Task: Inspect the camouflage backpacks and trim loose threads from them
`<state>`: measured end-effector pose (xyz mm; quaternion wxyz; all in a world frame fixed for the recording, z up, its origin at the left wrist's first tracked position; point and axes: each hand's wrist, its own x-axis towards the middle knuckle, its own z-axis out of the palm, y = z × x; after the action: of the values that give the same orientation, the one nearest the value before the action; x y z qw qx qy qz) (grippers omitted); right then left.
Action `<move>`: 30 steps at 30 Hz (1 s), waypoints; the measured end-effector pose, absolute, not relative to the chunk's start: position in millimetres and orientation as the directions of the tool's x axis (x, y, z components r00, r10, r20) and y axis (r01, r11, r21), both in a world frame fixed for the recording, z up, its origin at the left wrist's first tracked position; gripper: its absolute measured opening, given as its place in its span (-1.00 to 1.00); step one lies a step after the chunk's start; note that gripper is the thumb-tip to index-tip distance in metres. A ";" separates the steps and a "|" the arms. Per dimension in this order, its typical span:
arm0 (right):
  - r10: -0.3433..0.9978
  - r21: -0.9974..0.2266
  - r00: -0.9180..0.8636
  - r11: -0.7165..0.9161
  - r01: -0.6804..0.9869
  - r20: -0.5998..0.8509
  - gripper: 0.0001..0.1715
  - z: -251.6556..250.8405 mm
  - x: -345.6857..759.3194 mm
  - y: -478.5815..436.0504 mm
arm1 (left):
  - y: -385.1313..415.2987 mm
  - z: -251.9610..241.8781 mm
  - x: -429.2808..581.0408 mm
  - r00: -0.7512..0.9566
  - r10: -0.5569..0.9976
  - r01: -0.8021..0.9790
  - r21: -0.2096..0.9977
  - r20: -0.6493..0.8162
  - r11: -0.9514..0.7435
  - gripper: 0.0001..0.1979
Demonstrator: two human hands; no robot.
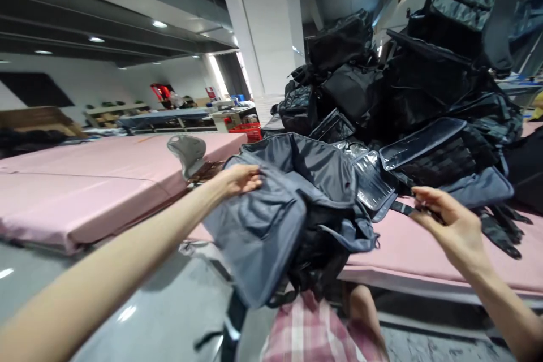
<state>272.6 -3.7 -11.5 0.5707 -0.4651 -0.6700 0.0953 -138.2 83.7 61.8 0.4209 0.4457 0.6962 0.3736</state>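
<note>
An unzipped bag with a grey-blue lining (267, 220) lies open at the edge of a pink-covered table, its flap hanging over the front. My left hand (243, 180) pinches the upper left edge of that flap. To the right of the bag, my right hand (445, 218) has its fingers closed around a dark strap (402, 207) with a small dark piece, perhaps a buckle, partly hidden by the fingers.
Black bags (428, 85) are heaped high at the back right. Another pink table (97, 175) stands at the left, with a grey chair back (186, 155) beside it. A white pillar (271, 28) rises behind the bag. A red crate (247, 132) sits beyond.
</note>
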 end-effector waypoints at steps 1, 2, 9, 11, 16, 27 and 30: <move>0.707 -0.587 -0.037 0.614 0.528 0.707 -0.55 -11.1 261.7 -8.1 | 87.0 54.3 -125.6 -0.236 0.944 0.310 0.903 -0.231 0.299 -0.79; 0.664 -0.504 -0.155 0.679 0.534 0.731 -0.53 -11.1 251.5 -11.7 | 89.8 48.7 -115.1 -0.215 0.955 0.328 0.906 -0.204 0.267 -0.80; 0.494 -0.213 -0.388 0.788 0.577 0.778 -0.47 -24.6 200.4 12.1 | 94.2 39.4 -131.4 -0.215 0.966 0.581 0.814 0.142 0.009 -0.88; 0.508 -0.262 -0.408 0.812 0.522 0.759 -0.64 -25.7 190.3 21.2 | 96.9 38.0 -153.3 -0.203 0.900 0.764 0.637 0.386 -0.101 -0.88; 0.627 -0.489 -0.358 0.772 0.407 0.692 -0.88 -12.9 200.7 51.8 | 102.7 40.2 -183.2 0.050 0.803 0.952 0.214 0.594 -0.217 -0.81; 0.781 -0.663 0.146 0.395 0.636 0.607 -0.59 -28.4 317.2 119.7 | 75.7 21.1 -115.5 0.362 0.667 0.900 -0.057 0.651 -0.433 -0.81; 0.732 -0.602 0.138 0.421 0.679 0.667 -0.62 -20.7 306.4 104.2 | 77.7 21.7 -117.4 0.337 0.701 0.895 0.018 0.629 -0.446 -0.83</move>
<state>306.4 104.2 -20.7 0.5293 -0.5375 -0.6560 0.0251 -117.4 77.7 21.7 -0.1685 0.8001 0.4986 0.2880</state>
